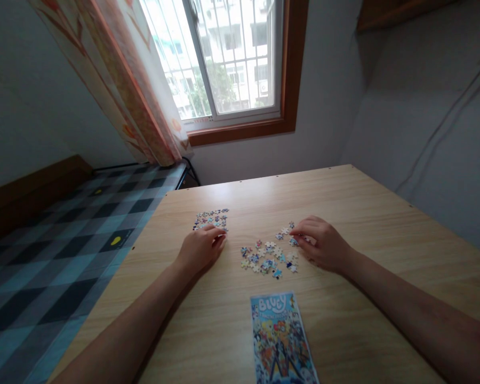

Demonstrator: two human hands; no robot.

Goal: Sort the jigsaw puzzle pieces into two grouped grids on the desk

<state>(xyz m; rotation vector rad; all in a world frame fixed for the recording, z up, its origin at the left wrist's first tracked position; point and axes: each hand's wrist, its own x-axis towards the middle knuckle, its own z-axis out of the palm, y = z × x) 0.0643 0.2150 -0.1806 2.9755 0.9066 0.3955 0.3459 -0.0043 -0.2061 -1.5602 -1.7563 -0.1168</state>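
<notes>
Several small jigsaw puzzle pieces [211,219] lie in neat rows on the left part of the wooden table. My left hand [202,248] rests at the near edge of these rows, fingers bent and pressed together; what is between its fingertips, if anything, is too small to make out. A loose scatter of puzzle pieces [269,256] lies right of it, some with pale faces and some with coloured print. At the right edge of that scatter my right hand [324,245] has its thumb and forefinger closed around a puzzle piece [293,241]. Other pieces lie partly hidden by this hand.
A colourful printed sheet or box lid with "BLUEY" [282,338] lies near me on the table [200,330]. Left of the table is a bed with a checked cover [72,256]. A curtain [136,90] and barred window [232,64] are beyond.
</notes>
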